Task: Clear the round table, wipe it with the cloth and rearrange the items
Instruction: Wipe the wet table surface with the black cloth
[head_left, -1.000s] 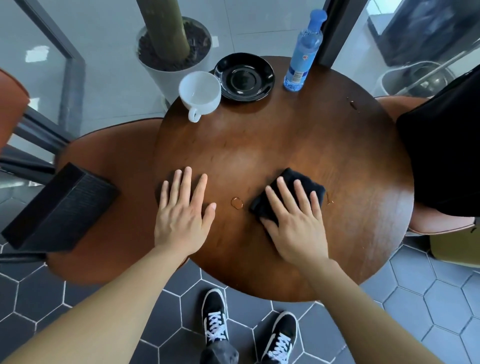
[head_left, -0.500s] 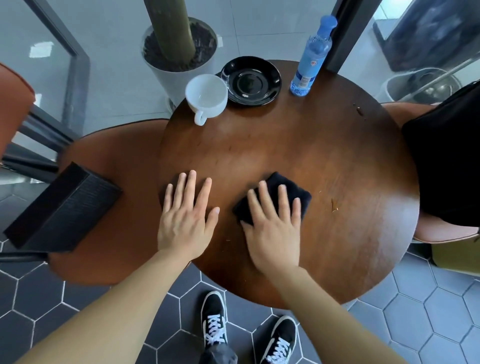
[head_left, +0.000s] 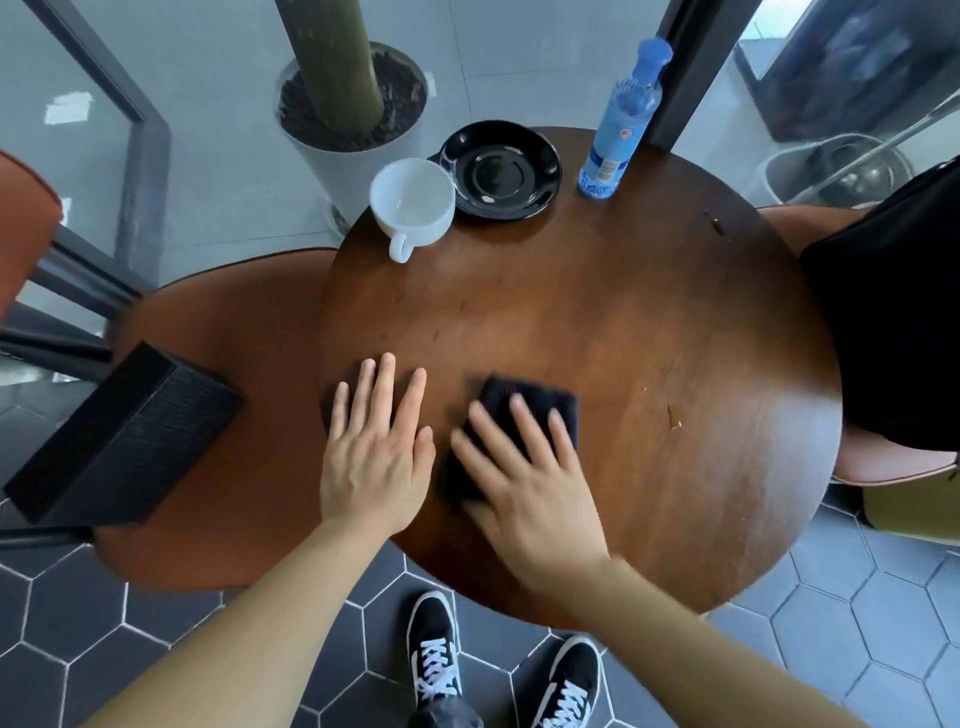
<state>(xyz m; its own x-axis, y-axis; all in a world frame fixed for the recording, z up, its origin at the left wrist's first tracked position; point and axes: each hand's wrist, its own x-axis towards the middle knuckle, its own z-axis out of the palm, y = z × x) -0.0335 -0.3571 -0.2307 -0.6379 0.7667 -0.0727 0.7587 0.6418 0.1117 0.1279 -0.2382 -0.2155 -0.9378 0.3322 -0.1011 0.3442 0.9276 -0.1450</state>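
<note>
The round brown wooden table (head_left: 649, 322) fills the middle of the head view. My right hand (head_left: 530, 478) lies flat on a folded black cloth (head_left: 540, 402) and presses it to the tabletop near the front. Just left of it, my left hand (head_left: 376, 452) rests flat on the table with fingers apart, holding nothing. At the far edge stand a white cup (head_left: 413, 202), a black saucer (head_left: 501, 169) and a blue plastic bottle (head_left: 621, 122). Small crumbs (head_left: 672, 415) lie to the right of the cloth.
A brown chair seat (head_left: 218, 395) on the left carries a black box (head_left: 124, 436). Another chair on the right holds a black bag (head_left: 893, 312). A potted trunk (head_left: 348, 104) stands behind the table. My two black shoes (head_left: 498, 670) stand on dark hexagon tiles.
My right hand has slid the cloth leftward across the table, over the ring mark, until it lies close beside my left hand. The left hand has stayed in place.
</note>
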